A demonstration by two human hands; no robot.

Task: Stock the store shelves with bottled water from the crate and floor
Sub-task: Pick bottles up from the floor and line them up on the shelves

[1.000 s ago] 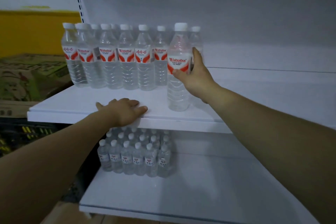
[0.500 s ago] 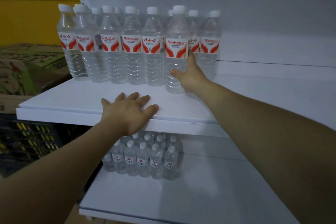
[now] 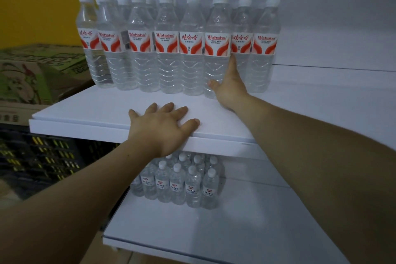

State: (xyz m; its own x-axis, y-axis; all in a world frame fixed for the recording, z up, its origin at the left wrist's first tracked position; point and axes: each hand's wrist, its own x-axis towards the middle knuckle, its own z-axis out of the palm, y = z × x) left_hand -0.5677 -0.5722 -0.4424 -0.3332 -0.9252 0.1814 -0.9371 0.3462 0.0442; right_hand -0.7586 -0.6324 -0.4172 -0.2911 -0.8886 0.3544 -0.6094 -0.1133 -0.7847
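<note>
- The right hand (image 3: 230, 85) holds the low part of one water bottle (image 3: 216, 28). The thumb lies on the front and the fingers go up its right side.
- That bottle stands up straight on the upper shelf (image 3: 85, 111). It is in the front row, right next to the other bottles (image 3: 141, 49).
- The bottles have white caps and red and white labels.
- The left hand (image 3: 162, 126) lies flat on the front edge of the upper shelf. Its fingers are spread out and it holds nothing.
- On the lower shelf (image 3: 235, 231) stands a bunch of small bottles (image 3: 177, 184), close together.
- To the left are a cardboard box (image 3: 32, 75) and, under it, a black crate (image 3: 38, 161).
</note>
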